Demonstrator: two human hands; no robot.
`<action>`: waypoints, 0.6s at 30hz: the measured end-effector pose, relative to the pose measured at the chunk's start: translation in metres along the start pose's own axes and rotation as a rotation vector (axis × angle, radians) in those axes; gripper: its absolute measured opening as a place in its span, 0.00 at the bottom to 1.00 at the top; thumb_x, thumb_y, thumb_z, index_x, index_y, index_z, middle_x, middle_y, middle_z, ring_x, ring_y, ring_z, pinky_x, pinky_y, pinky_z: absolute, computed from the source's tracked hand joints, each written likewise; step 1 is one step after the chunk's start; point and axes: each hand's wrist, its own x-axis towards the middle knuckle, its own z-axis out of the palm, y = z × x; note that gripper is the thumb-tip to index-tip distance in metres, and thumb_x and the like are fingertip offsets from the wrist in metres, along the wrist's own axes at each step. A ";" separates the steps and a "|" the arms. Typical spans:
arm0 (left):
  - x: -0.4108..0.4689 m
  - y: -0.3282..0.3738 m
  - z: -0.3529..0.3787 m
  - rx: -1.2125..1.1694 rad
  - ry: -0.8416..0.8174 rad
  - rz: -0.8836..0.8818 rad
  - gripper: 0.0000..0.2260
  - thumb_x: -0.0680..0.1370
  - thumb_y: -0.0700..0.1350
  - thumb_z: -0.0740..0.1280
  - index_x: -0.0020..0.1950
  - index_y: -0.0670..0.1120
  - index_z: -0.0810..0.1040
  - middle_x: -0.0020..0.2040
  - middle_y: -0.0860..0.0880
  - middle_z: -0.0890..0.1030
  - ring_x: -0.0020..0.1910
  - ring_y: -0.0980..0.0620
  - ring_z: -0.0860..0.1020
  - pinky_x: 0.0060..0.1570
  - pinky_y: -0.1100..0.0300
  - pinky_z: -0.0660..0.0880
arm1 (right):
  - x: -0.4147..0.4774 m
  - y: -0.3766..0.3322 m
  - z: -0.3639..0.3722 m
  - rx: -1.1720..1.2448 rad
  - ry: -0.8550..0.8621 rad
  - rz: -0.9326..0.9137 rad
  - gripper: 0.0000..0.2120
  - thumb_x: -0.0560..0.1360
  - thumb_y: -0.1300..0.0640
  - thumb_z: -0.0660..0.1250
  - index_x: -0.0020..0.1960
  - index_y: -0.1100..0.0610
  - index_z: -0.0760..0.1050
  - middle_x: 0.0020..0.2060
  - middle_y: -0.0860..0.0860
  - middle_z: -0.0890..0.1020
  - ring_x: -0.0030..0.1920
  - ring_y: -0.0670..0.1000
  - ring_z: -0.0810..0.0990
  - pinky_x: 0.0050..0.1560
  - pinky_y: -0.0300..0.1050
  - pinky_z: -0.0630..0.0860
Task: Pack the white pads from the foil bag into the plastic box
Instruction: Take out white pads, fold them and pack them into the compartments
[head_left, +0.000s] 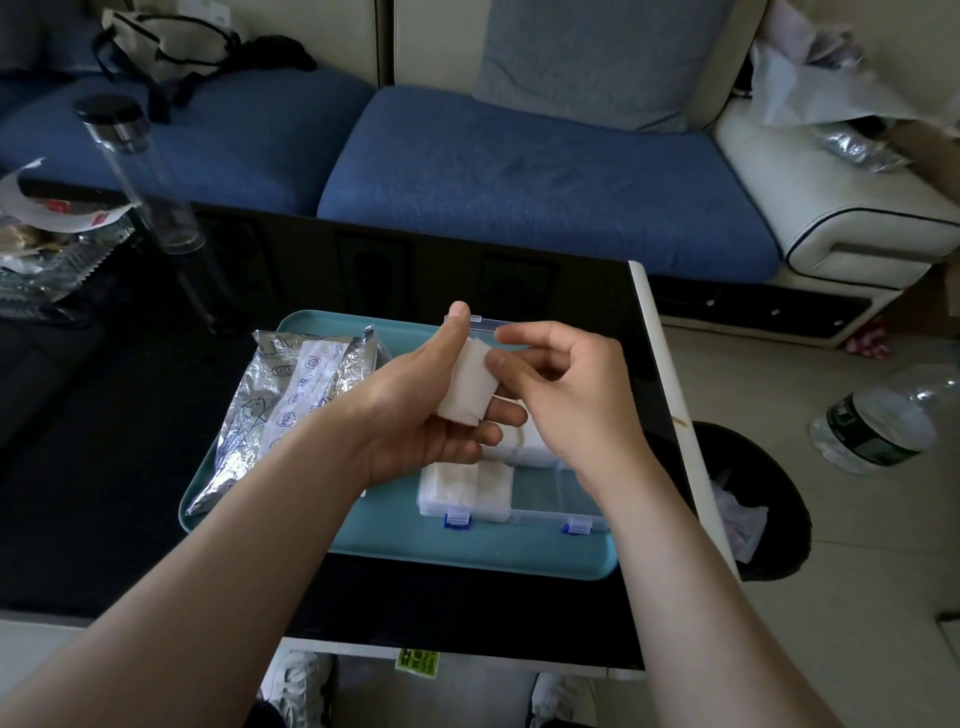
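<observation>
Because my hands cover the middle of the clear plastic box (545, 501), I cannot see its rear compartments, only the packed pads (462, 486) lying flat and soft in the front-left one. My left grip (415, 410) clasps a stack (467, 384) of white, fibrous, square-edged pads above the box, while my right grip (566, 395) pinches the stack's upper edge between thumb and forefinger. The crinkled foil bag (270, 410) lies left of the box on the smooth teal tray (467, 551), its lower end partly behind my left forearm, all on the glossy black worktop (130, 441).
</observation>
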 end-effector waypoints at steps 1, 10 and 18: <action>0.000 0.000 0.000 0.001 -0.003 0.001 0.38 0.81 0.73 0.49 0.64 0.46 0.85 0.46 0.41 0.82 0.35 0.49 0.77 0.35 0.58 0.74 | 0.000 0.001 0.000 -0.016 0.005 -0.018 0.09 0.77 0.56 0.77 0.56 0.51 0.85 0.40 0.46 0.88 0.43 0.44 0.87 0.45 0.36 0.81; -0.003 0.000 0.004 0.040 0.017 -0.014 0.16 0.82 0.57 0.68 0.54 0.43 0.81 0.42 0.44 0.81 0.39 0.48 0.82 0.39 0.55 0.83 | -0.006 -0.002 0.000 -0.160 -0.228 -0.050 0.30 0.72 0.55 0.74 0.72 0.37 0.74 0.67 0.38 0.76 0.68 0.39 0.73 0.58 0.34 0.75; 0.000 -0.005 -0.002 0.115 0.060 -0.067 0.07 0.81 0.45 0.71 0.57 0.44 0.81 0.42 0.46 0.83 0.38 0.50 0.81 0.51 0.48 0.84 | -0.009 0.004 0.001 -0.413 -0.233 -0.112 0.35 0.66 0.53 0.82 0.71 0.40 0.76 0.60 0.41 0.81 0.63 0.41 0.78 0.60 0.41 0.78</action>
